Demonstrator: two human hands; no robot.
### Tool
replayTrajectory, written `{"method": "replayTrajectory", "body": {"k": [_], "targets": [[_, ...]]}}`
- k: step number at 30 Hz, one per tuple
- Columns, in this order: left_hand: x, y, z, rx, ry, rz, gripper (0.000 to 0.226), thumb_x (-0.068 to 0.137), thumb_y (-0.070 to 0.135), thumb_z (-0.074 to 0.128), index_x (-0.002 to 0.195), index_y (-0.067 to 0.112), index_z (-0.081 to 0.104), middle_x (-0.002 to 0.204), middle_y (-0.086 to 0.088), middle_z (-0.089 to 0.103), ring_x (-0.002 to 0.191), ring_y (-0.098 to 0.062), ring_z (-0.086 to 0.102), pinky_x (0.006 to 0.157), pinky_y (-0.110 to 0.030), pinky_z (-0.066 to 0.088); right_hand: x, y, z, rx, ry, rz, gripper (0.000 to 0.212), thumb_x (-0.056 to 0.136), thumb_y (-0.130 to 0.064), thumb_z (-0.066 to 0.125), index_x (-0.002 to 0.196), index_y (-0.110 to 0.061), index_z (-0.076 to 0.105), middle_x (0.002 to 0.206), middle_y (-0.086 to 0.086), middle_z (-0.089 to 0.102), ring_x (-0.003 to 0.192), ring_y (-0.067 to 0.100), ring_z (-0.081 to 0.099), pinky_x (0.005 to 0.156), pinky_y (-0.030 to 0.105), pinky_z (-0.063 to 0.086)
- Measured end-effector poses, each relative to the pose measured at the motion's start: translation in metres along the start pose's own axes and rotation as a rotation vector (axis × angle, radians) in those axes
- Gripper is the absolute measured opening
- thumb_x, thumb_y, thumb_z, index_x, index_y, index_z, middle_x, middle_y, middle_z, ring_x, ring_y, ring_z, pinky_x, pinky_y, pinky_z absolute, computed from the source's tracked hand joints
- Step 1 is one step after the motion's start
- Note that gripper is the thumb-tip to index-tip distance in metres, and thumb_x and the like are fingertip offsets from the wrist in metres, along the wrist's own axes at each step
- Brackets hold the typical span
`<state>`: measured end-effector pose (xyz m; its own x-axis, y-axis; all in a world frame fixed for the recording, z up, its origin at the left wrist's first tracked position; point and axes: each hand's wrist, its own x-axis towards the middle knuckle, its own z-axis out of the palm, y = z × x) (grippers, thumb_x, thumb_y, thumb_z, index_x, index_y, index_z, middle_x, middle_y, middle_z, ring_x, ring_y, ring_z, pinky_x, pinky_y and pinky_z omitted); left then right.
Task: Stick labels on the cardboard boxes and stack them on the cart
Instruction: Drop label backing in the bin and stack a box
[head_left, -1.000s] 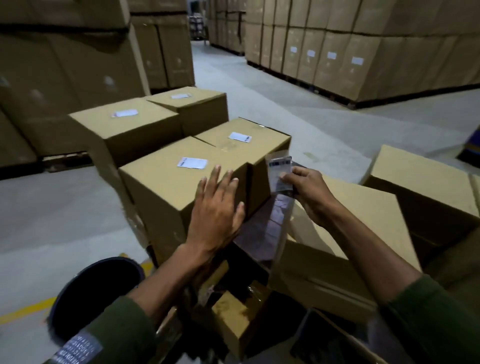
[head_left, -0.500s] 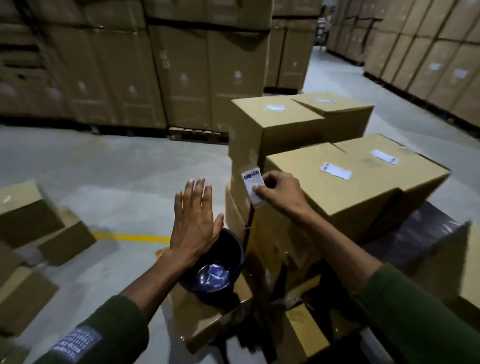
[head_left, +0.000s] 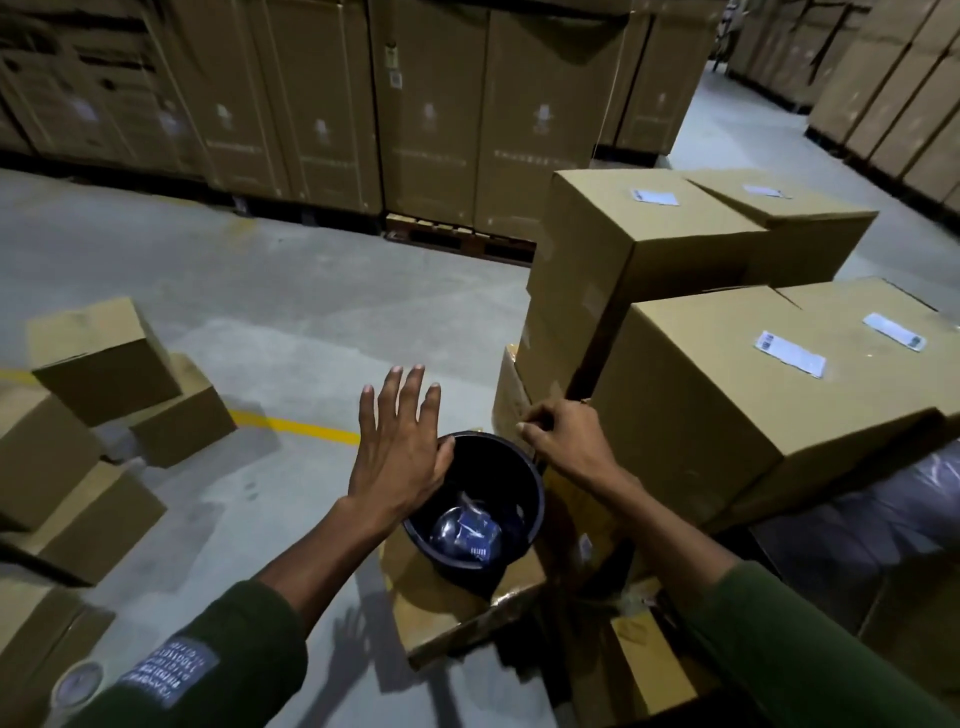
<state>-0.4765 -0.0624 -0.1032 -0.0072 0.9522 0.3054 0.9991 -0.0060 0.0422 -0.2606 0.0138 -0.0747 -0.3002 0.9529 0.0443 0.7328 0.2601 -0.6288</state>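
The left hand (head_left: 397, 452) is spread flat, fingers straight, above the round black plastic bucket (head_left: 475, 512). The right hand (head_left: 563, 441) is curled over the bucket rim; whether it holds anything cannot be determined. Brown labelled cardboard boxes (head_left: 727, 395) stand on a grey concrete floor (head_left: 234, 291).

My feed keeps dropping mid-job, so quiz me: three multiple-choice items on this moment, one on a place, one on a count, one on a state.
1. Where does the round black plastic bucket stand?
A. on a low flat cardboard box beside the stack
B. on top of the tallest stacked box
C. on the yellow floor line

2. How many white labels show on the tops of the stacked brown cardboard boxes?
A. one
B. four
C. seven

3. How is the left hand?
A. clenched in a fist
B. gripping a box
C. open, fingers spread

Answers: 1 A, brown cardboard shows under the bucket's base. 2 B, each of the four top faces carries one. 3 C, its fingers are straight over the bucket's rim.
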Motion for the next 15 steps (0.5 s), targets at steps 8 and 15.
{"method": "replayTrajectory", "body": {"k": [8,15], "targets": [[0.016,0.038,-0.005,-0.066,0.053,0.155,0.065,0.091,0.045,0.04,0.144,0.007,0.04,0.156,-0.018,0.029,0.146,-0.038,0.019,0.117,-0.059,0.016,-0.038,0.001,-0.042,-0.042,0.176,-0.099,0.013,0.093,-0.016,0.065,0.104,-0.012,0.072,0.099,0.001,0.07,0.087,0.009,0.065,0.076,0.018,0.054],[0.036,0.13,-0.051,-0.208,0.253,0.417,0.065,0.091,0.042,0.044,0.145,0.006,0.039,0.156,-0.018,0.03,0.146,-0.037,0.023,0.114,-0.058,0.023,-0.1,0.019,-0.116,-0.049,0.414,-0.187,0.018,0.098,-0.015,0.06,0.114,-0.011,0.066,0.088,-0.002,0.074,0.077,0.0,0.068,0.07,0.006,0.049]]}}
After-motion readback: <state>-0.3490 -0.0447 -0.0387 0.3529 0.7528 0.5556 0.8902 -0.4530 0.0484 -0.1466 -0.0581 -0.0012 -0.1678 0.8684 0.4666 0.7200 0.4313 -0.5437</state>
